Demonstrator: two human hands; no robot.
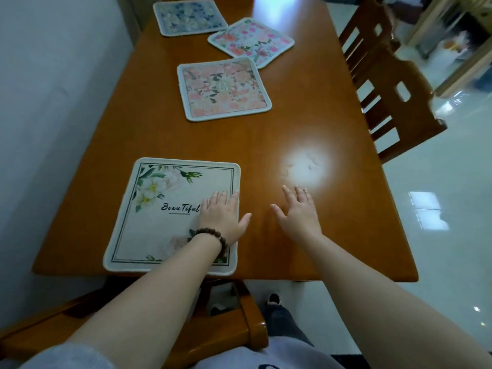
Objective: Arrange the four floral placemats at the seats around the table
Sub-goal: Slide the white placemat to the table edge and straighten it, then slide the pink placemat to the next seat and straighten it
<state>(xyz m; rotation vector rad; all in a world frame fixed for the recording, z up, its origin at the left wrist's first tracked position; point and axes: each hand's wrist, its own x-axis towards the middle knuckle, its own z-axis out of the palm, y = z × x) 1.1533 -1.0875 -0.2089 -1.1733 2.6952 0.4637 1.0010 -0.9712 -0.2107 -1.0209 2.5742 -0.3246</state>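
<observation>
Left hand flat on cream placemat, right hand spread over wooden table, three floral placemats beyond

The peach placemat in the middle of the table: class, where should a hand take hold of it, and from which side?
Pinch the peach placemat at its near right corner, coming from the right. It lies flat, so only an edge gives a grip, and bare table lies beside that corner.

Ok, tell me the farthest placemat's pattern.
Blue and white flowers on the farthest placemat, head view.
</observation>
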